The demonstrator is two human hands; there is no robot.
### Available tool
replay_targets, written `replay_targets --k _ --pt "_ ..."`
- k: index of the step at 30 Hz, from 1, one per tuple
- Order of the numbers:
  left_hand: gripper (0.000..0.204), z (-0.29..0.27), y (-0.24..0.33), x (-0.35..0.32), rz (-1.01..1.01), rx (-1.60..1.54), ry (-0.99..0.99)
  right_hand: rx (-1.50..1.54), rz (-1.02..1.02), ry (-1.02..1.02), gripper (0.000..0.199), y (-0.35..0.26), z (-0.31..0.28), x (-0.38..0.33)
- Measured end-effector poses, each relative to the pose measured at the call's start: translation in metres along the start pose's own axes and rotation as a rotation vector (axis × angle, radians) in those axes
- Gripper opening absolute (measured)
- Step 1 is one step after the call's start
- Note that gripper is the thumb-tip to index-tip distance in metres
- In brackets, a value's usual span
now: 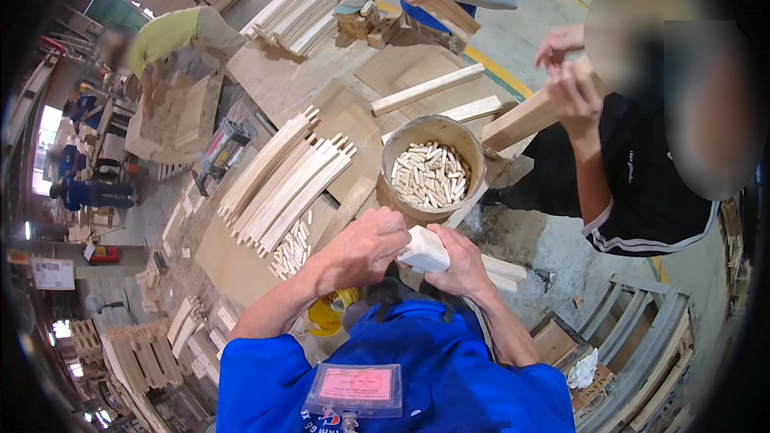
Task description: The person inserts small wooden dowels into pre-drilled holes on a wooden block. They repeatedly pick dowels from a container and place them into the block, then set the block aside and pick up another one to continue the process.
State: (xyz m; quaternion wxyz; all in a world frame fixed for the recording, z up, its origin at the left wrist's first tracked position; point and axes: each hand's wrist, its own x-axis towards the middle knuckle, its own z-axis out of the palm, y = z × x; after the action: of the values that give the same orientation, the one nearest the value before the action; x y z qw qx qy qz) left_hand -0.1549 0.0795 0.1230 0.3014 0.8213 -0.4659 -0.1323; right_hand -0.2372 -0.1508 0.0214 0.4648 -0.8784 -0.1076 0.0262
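My right hand [463, 263] grips a bundle of pale wooden bars [425, 248], whose ends point to the left. My left hand [370, 242] is closed at those ends, with its fingertips pinched together. Whatever it may hold is hidden by the fingers. Just beyond my hands stands a round tub [479, 167] filled with short wooden dowels [430, 176]. Loose dowels [293, 252] lie in a heap left of my left forearm. Past them, curved wooden slats [293, 180] rest side by side on the worktable [215, 252].
A co-worker's hands [573, 96] hold a thick wooden beam [521, 119] at right. Across the table another person carries wooden bars [437, 4]. Two loose bars [429, 90] lie behind the tub. A slatted frame [634, 321] stands at lower right; a yellow container [333, 311] sits below my left forearm.
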Motion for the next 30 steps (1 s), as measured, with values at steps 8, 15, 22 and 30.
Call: replay_targets --k 8,15,22,30 --pt "0.028 0.024 -0.051 -0.022 -0.398 -0.475 0.617 0.212 0.136 -0.120 0.075 0.002 0.012 0.010" --pt "0.046 0.155 -0.153 -0.099 -0.972 0.468 0.245 0.228 0.032 -0.064 0.076 0.020 0.015 0.010" --pt "0.047 0.136 -0.168 -0.096 -0.985 0.510 0.202 0.315 0.013 -0.057 0.075 0.013 0.014 0.016" --pt "0.040 -0.002 -0.039 -0.107 -0.687 -0.450 0.908 0.411 0.087 -0.072 0.073 0.024 0.005 0.011"
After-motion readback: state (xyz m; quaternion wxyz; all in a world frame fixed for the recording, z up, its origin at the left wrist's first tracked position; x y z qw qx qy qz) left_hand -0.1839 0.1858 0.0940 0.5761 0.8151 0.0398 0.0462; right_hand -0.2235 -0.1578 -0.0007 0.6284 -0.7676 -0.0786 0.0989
